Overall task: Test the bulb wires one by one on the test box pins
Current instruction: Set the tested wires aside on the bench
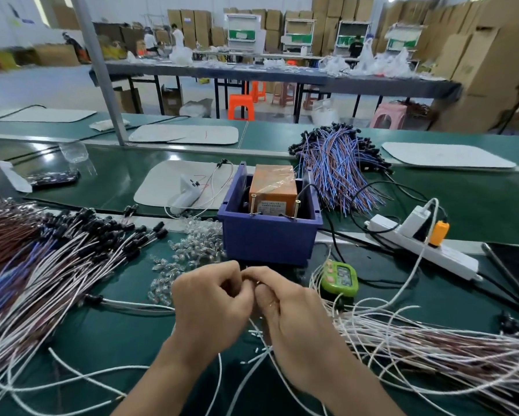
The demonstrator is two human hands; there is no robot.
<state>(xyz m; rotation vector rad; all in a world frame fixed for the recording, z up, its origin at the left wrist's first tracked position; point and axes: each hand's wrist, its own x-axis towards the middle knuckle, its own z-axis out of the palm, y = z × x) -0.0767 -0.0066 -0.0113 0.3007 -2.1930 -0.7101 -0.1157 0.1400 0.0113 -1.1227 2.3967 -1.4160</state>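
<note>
Pinching wires (260, 353) before test box (267, 240), green timer (340, 277) beside, wire piles (57, 265) flanking

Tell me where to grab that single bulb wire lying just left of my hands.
Pinch its black socket from above. It is the thickest part and lies flat on the green mat at the edge of the pile, and its thin white leads trail off to the right.
</note>
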